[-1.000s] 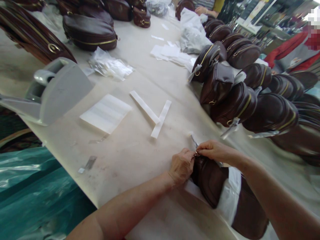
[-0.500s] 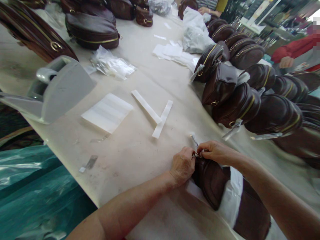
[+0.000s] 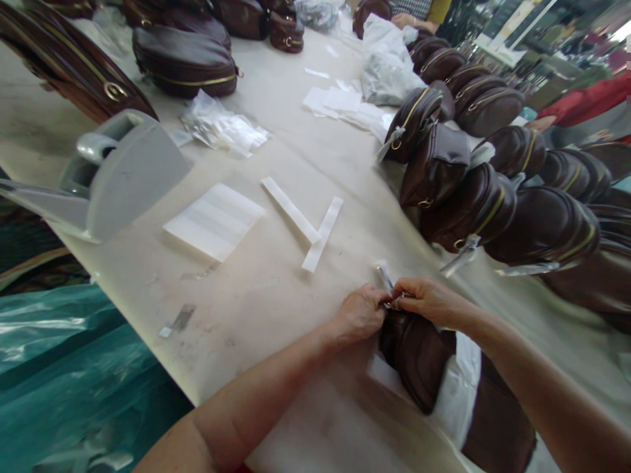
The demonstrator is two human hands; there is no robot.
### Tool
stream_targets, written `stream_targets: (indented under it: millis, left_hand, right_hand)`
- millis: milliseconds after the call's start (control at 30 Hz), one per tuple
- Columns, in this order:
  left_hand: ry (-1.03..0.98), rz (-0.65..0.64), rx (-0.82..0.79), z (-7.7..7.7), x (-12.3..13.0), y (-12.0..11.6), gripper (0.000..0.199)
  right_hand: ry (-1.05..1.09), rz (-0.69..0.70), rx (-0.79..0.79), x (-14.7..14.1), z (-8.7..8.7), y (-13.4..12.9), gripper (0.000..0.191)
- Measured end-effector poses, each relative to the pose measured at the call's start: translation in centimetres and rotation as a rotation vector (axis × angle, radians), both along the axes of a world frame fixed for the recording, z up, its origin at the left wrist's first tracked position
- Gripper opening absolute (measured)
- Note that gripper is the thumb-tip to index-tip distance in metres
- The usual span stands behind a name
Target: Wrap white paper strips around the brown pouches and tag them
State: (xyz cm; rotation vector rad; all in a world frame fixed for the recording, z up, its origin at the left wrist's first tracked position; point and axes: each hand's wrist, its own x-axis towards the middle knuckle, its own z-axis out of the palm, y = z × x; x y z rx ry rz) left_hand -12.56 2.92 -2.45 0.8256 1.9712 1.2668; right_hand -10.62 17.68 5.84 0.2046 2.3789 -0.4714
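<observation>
Pinching closely with the fingers of the left hand [image 3: 362, 312], then those of the right hand [image 3: 424, 302], at small metal hardware [image 3: 393, 305] on the near-left end of a dark brown bag [image 3: 419, 361]; too small to tell which part each fingertip grips. Lying at lower right on the pale table [image 3: 266, 295], smooth and rounded at the left, crossed by a white wrapping [image 3: 461, 387], plain brown beyond. Spread leftmost beside the table, teal plastic [image 3: 64, 368]; then, across the tabletop, a grey dispenser-like holder [image 3: 133, 177], white sheet [image 3: 214, 222], clear packets [image 3: 221, 128] and two touching white strips [image 3: 323, 234]. Crowded along the right, brown bags [image 3: 473, 207] with gold zips; past them, a red sleeve [image 3: 589, 102] in a cluttered, blurred room. Reaching up from the bottom edge with the left forearm, knuckles up; reaching leftward over the bag from lower right with the right, wrist slightly bent.
</observation>
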Motion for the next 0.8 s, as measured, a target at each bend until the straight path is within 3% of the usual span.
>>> stream_targets:
  millis: [367, 800]
  left_hand:
    - [-0.159, 0.032, 0.006, 0.0, -0.6, 0.1, 0.025]
    - [-0.18, 0.044, 0.013, 0.0, -0.6, 0.0, 0.012]
  right_hand:
    - [-0.002, 0.015, -0.026, 0.0, 0.3, -0.1, 0.024]
    - [-0.033, 0.081, -0.028, 0.2, 1.2, -0.3, 0.03]
